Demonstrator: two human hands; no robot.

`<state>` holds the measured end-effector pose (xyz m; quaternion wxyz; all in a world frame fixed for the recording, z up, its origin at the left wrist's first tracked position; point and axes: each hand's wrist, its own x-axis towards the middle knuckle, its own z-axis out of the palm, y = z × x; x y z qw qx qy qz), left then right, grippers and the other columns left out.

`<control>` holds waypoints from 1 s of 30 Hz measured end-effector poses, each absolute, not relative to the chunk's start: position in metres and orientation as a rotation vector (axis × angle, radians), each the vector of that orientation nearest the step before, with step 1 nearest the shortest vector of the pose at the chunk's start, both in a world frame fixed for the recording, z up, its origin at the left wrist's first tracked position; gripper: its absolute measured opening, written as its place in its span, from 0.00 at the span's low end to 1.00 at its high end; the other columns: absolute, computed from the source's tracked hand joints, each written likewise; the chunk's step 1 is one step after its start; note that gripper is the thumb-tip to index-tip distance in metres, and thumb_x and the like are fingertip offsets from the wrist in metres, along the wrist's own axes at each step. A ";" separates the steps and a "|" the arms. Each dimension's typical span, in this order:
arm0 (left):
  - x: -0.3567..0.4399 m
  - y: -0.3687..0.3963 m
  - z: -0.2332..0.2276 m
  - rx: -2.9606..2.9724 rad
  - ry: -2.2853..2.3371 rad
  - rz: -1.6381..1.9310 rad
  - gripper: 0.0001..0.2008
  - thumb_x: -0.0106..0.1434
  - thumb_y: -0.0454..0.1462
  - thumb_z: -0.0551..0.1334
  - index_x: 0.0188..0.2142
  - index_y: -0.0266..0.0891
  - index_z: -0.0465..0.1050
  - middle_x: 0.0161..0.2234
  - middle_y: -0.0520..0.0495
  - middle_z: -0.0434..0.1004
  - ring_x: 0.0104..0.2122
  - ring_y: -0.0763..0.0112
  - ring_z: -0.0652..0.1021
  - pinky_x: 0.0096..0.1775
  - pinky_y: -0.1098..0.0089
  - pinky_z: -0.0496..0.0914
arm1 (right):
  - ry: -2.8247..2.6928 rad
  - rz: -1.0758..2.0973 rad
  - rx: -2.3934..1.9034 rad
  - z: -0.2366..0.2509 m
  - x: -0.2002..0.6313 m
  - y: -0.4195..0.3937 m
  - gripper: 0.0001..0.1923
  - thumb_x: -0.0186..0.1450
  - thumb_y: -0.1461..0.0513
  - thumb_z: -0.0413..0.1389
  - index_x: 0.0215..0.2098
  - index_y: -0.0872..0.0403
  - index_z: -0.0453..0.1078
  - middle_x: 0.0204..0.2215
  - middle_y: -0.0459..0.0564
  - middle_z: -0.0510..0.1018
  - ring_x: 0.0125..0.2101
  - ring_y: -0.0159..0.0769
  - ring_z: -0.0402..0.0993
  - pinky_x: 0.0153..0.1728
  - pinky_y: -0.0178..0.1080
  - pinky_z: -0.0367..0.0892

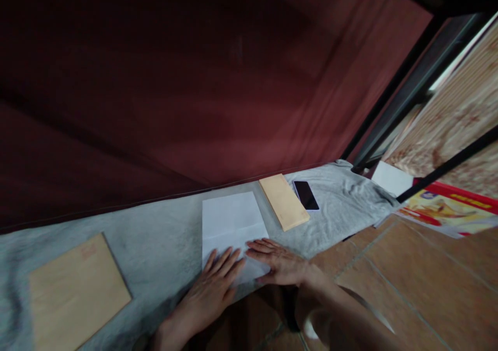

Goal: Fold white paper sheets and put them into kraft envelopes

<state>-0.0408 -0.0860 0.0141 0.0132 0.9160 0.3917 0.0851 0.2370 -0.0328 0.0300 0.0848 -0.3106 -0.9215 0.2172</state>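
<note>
A white sheet of paper [231,213] with a crease across it lies flat on the grey cloth [155,237]. Both hands rest on its near part. My left hand [212,289] presses down near the left side, fingers stretched out. My right hand [278,262] lies flat by the right edge, fingers extended toward the left. To the right of the sheet is a stack of tan envelopes [284,201]. Farther left, a larger brown envelope [80,291] with a faint red stamp-like print lies on the cloth.
A phone [306,195] with a dark screen lies beyond the tan stack. A dark red fabric wall [218,117] rises behind the cloth. At right are black metal bars [451,169], a white box-like item [391,179] and a colourful printed box [451,211] on the tiled floor [420,278].
</note>
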 end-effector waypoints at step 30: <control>-0.116 -0.038 0.021 2.110 1.218 0.295 0.28 0.58 0.25 0.58 0.53 0.52 0.77 0.65 0.52 0.66 0.66 0.62 0.64 0.66 0.55 0.58 | -2.406 1.138 -1.029 0.034 0.257 0.006 0.19 0.65 0.66 0.55 0.51 0.47 0.79 0.58 0.50 0.75 0.60 0.42 0.69 0.62 0.47 0.61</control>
